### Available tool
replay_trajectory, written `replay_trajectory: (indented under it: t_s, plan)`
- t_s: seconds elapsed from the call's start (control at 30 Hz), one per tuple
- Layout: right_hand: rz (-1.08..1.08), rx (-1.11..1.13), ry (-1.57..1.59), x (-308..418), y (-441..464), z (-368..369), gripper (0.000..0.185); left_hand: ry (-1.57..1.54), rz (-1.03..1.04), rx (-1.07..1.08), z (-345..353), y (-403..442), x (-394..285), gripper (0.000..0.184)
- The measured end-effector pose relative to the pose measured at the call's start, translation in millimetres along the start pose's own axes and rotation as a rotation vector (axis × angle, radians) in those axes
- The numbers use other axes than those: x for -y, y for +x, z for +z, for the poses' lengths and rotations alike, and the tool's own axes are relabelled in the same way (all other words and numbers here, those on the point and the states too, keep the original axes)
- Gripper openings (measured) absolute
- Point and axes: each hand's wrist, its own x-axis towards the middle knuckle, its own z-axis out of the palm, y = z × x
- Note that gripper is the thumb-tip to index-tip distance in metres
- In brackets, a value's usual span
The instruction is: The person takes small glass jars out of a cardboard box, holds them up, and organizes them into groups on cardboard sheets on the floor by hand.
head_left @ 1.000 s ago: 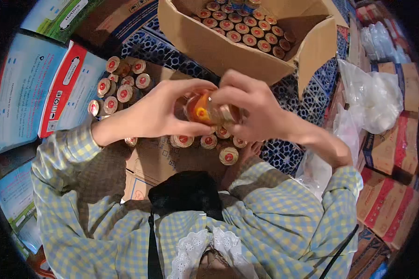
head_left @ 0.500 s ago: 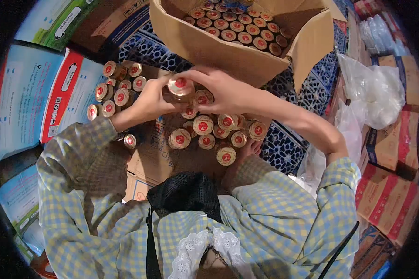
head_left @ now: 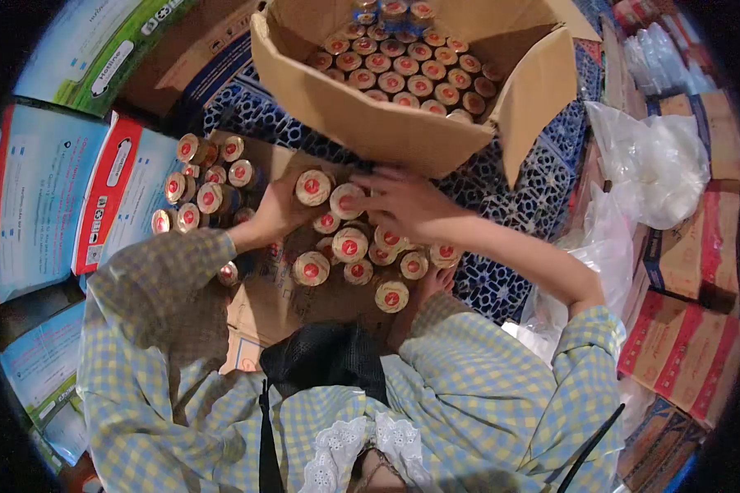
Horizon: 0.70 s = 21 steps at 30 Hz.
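Observation:
My left hand point(head_left: 281, 212) is closed round the side of a gold-lidded jar point(head_left: 313, 188) at the middle of the view. Touching a neighbouring jar point(head_left: 347, 200) from the right, my right hand point(head_left: 407, 203) has its fingers curled near the lid; whether it grips this jar is unclear. Below both hands stand several more jars point(head_left: 350, 244) with red-marked gold lids, on a flat piece of cardboard point(head_left: 271, 304). Another group of jars point(head_left: 210, 197) stands to the left of my left hand.
An open carton point(head_left: 370, 123) filled with rows of similar jars stands at the top. Blue and white boxes point(head_left: 45, 205) line the left side. Clear plastic bags point(head_left: 658, 164) and red-banded cartons point(head_left: 682, 353) lie at the right. A black pouch point(head_left: 325, 361) hangs at my front.
The jar that both hands held up and turned is now lower, lid up, among the others. My right hand has moved off it to the right, to the neighbouring jar. The view has shifted slightly.

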Motion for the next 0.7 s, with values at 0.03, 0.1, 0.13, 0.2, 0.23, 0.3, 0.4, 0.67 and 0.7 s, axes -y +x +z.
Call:
replay_trajectory:
  t_s: [0.03,0.1,0.13,0.2,0.23,0.3,0.4,0.67,0.7]
  plan:
    - [-0.007,-0.013,-0.021,0,-2,2,0.043,0.011,-0.017,0.005,0,1,1,0.049]
    - [-0.003,-0.041,-0.055,3,-6,-2,0.04,0.009,-0.003,0.021,-1,2,-1,0.053]
    - [-0.032,-0.103,-0.053,5,-8,-4,0.039,0.006,-0.008,0.038,-2,3,-1,0.058]
    - [-0.095,-0.231,-0.052,8,-10,-12,0.038,0.018,0.005,0.057,-5,7,-10,0.062]
    - [-0.09,-0.249,-0.064,10,-12,-16,0.038,0.018,-0.016,0.088,-8,8,-14,0.065]
    - [-0.038,-0.167,0.119,18,-16,-31,0.037,0.021,-0.067,0.156,-13,7,-24,0.071]
    - [-0.068,-0.204,0.252,22,-18,-63,0.035,0.055,-0.058,0.151,-20,3,-9,0.073]
    - [0.132,-0.535,0.535,-65,-14,-183,0.027,0.37,-0.183,-0.13,-72,-26,-128,0.051]
    - [0.251,-0.575,0.454,-93,-6,-191,0.029,0.381,-0.181,-0.128,-79,-18,-140,0.051]
